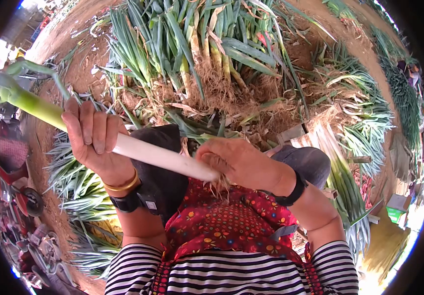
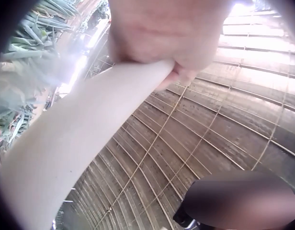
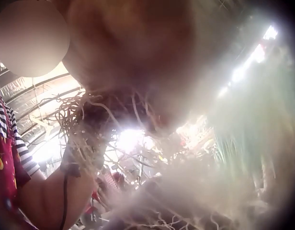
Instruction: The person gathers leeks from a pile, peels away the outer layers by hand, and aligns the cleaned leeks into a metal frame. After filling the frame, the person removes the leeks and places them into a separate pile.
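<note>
A long green onion lies slantwise across the lap in the head view, its green top at the upper left and its bare white shank toward the middle. My left hand grips it where green turns to white, fingers curled over the shank. Close to the root end, my right hand pinches the onion with thumb and curled fingers. Thin roots hang below that hand. The left wrist view has the smooth white shank running out from the left hand. Tangled roots show beneath the blurred right hand in the right wrist view.
A big heap of green onions with dirty roots stands just ahead. More onions lie at the left and the right. Beside the right knee is a bundle of peeled onions. A red vehicle stands at far left.
</note>
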A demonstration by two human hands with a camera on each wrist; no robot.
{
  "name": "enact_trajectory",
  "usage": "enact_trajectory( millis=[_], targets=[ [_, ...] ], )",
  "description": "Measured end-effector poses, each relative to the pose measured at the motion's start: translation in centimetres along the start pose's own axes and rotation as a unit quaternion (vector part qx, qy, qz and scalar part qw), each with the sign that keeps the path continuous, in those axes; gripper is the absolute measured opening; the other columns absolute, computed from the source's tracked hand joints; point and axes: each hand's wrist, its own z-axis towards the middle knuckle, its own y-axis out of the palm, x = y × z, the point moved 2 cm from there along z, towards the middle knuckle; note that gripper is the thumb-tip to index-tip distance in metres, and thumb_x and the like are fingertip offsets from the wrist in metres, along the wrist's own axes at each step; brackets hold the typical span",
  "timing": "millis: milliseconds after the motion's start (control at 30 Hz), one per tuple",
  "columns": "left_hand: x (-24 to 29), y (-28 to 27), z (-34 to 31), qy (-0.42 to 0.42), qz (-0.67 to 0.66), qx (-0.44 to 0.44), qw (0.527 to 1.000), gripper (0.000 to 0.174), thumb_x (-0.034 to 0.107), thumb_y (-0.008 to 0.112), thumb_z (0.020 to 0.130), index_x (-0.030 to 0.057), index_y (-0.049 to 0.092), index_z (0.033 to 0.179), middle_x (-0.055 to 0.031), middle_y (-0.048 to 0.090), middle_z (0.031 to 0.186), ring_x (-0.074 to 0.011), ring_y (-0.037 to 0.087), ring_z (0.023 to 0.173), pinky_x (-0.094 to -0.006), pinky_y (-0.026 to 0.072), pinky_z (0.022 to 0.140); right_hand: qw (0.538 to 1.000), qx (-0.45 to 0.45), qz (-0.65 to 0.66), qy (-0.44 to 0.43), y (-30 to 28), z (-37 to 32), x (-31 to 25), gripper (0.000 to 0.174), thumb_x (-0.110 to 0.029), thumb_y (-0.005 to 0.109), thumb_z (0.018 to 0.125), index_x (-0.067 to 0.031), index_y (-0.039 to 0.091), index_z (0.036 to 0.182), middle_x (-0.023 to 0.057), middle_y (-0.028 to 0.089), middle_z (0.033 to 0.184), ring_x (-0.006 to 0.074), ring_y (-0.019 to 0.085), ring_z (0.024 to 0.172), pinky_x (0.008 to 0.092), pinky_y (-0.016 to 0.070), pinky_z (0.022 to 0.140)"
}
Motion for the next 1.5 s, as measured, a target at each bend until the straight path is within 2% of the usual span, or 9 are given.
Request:
enact_trajectory(
  millis=[333, 633, 700, 800, 933, 1033, 1200, 1300, 1500],
  targets=[
    [-0.6, 1.8, 0.2, 0.005, 0.030, -0.063, 0.998, 0.019, 0.015, 0.043, 0.096, 0.0081, 0.036, 0.079, 0.0022, 0.035, 0.059, -0.0037, 0.033, 0.040, -0.0175, 0.0332, 0.036, 1.000, -0.017, 0.008, 0.001, 0.5, 0.2, -0.7, 0.017, -0.009, 0.050, 0.089, -0.0021, 0.052, 0.105, 0.0164, 0.059, 0.079, 0.0327, 0.061, 0.073, 0.0368, 0.0476, 0.063],
    [-0.4, 1.9, 0.0, -0.027, -0.045, -0.108, 0.993, 0.020, 0.012, 0.052, 0.091, 0.0089, 0.036, 0.080, 0.0020, 0.037, 0.054, -0.0032, 0.035, 0.035, -0.0177, 0.0317, 0.031, 1.000, 0.005, 0.011, 0.026, 1.1, -0.8, -0.3, 0.013, -0.002, 0.051, 0.082, -0.0021, 0.049, 0.094, 0.0170, 0.061, 0.076, 0.0374, 0.059, 0.074, 0.0413, 0.0471, 0.065],
    [0.2, 2.0, 0.1, -0.048, -0.075, -0.140, 0.986, 0.020, 0.013, 0.054, 0.090, 0.0101, 0.036, 0.082, 0.0025, 0.039, 0.052, -0.0028, 0.036, 0.034, -0.0171, 0.0315, 0.030, 0.992, 0.067, 0.023, 0.105, 1.0, -1.1, 0.7, 0.014, -0.014, 0.044, 0.093, -0.0019, 0.052, 0.093, 0.0112, 0.058, 0.068, 0.0233, 0.063, 0.067, 0.0335, 0.0479, 0.060],
    [0.8, 2.3, 0.1, -0.065, -0.166, -0.187, 0.966, 0.026, 0.011, 0.060, 0.087, 0.0102, 0.035, 0.078, 0.0019, 0.039, 0.049, -0.0033, 0.036, 0.033, -0.0173, 0.0311, 0.029, 0.964, 0.036, 0.057, 0.257, -0.5, -0.9, 2.3, 0.014, -0.015, 0.045, 0.092, -0.0024, 0.051, 0.091, 0.0086, 0.057, 0.066, 0.0198, 0.063, 0.067, 0.0321, 0.0483, 0.060],
    [0.8, 1.4, 0.3, -0.062, -0.116, -0.148, 0.980, 0.027, 0.011, 0.060, 0.086, 0.0106, 0.034, 0.078, 0.0028, 0.038, 0.048, -0.0029, 0.035, 0.033, -0.0163, 0.0314, 0.029, 0.962, 0.010, -0.271, 0.038, 0.1, -2.6, 4.3, 0.019, -0.019, 0.049, 0.090, -0.0087, 0.057, 0.104, 0.0075, 0.060, 0.070, 0.0201, 0.062, 0.070, 0.0301, 0.0486, 0.061],
    [0.5, 0.8, 0.2, -0.063, -0.092, -0.161, 0.981, 0.025, 0.012, 0.059, 0.087, 0.0114, 0.034, 0.082, 0.0037, 0.039, 0.049, -0.0021, 0.035, 0.033, -0.0153, 0.0328, 0.030, 0.957, -0.022, -0.245, 0.152, -2.1, -1.3, 3.9, 0.027, -0.023, 0.056, 0.084, -0.0129, 0.057, 0.109, 0.0093, 0.063, 0.080, 0.0294, 0.061, 0.075, 0.0384, 0.0486, 0.065],
    [0.5, 0.5, 0.4, -0.057, -0.060, -0.153, 0.985, 0.021, 0.013, 0.055, 0.090, 0.0117, 0.035, 0.084, 0.0048, 0.038, 0.052, -0.0017, 0.035, 0.035, -0.0158, 0.0331, 0.031, 0.995, -0.012, -0.053, 0.078, -1.3, 0.2, 0.4, 0.035, -0.031, 0.058, 0.084, -0.0119, 0.053, 0.113, 0.0107, 0.063, 0.089, 0.0318, 0.061, 0.078, 0.0387, 0.0485, 0.067],
    [0.3, -0.3, 0.6, -0.016, 0.001, -0.089, 0.996, 0.006, 0.011, 0.042, 0.095, 0.0111, 0.039, 0.090, 0.0050, 0.036, 0.057, -0.0017, 0.034, 0.039, -0.0168, 0.0313, 0.034, 0.998, -0.009, -0.057, 0.003, 0.7, -0.6, -0.5, 0.042, -0.028, 0.062, 0.082, -0.0096, 0.049, 0.117, 0.0124, 0.062, 0.097, 0.0324, 0.061, 0.080, 0.0381, 0.0487, 0.070],
    [0.7, -2.3, 0.1, 0.037, 0.163, 0.154, 0.974, 0.003, 0.013, 0.052, 0.091, 0.0115, 0.050, 0.089, 0.0051, 0.036, 0.063, -0.0050, 0.034, 0.049, -0.0206, 0.0314, 0.044, 0.977, 0.067, -0.201, 0.002, 1.6, -0.2, 0.1, 0.051, -0.029, 0.064, 0.080, -0.0109, 0.043, 0.123, 0.0117, 0.061, 0.092, 0.0322, 0.061, 0.073, 0.0415, 0.0476, 0.057]
  ],
)
